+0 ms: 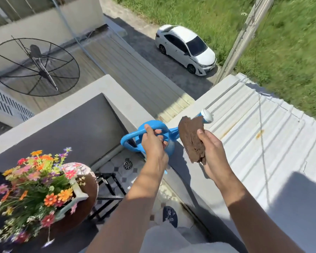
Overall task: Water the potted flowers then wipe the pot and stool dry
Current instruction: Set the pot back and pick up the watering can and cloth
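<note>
The brown cloth (192,141) hides the watering can (169,146) spout; left hand (153,143) grips its handle, right hand (211,150) grips the cloth

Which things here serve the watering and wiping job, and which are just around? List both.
For the job: blue watering can in the left hand; brown cloth in the right hand; potted flowers; stool under the pot.

Just around: white car; satellite dish; floor drain; metal roof; grass.

We see multicoloured potted flowers (35,187) standing on a round brown stool (88,185) at lower left. A blue watering can (150,136) and brown cloth (192,139) are held aloft.
</note>
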A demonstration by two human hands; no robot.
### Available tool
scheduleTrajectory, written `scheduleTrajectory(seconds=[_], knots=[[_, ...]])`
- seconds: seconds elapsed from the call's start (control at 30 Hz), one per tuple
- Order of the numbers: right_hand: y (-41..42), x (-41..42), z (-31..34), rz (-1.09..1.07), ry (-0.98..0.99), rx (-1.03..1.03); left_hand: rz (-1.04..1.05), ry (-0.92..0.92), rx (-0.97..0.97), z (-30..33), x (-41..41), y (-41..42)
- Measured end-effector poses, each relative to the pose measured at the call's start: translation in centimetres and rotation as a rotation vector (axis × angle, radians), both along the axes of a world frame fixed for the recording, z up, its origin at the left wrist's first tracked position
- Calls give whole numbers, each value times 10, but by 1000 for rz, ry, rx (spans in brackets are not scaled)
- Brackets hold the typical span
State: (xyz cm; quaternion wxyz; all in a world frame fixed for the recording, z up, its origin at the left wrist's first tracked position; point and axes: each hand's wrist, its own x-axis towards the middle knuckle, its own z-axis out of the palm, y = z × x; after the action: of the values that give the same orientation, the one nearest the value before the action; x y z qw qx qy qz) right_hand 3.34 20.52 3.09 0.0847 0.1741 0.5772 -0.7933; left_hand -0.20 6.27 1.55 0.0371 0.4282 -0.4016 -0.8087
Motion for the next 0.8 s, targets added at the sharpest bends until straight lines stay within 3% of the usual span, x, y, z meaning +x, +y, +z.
scheduleTrajectory(seconds=[0.2,0.43,0.6,0.8], knots=[[-46,8,-14,145,-79,-8,-77,13,-233,-9,17,-66],[-111,31,-48,306,-175,21,-223,-110,-491,-51,26,-143],[-149,46,-119,378,-255,-7,-339,-141,-689,-140,40,-174],[-174,48,-273,390,-377,94,-448,-282,-767,-297,53,-196]])
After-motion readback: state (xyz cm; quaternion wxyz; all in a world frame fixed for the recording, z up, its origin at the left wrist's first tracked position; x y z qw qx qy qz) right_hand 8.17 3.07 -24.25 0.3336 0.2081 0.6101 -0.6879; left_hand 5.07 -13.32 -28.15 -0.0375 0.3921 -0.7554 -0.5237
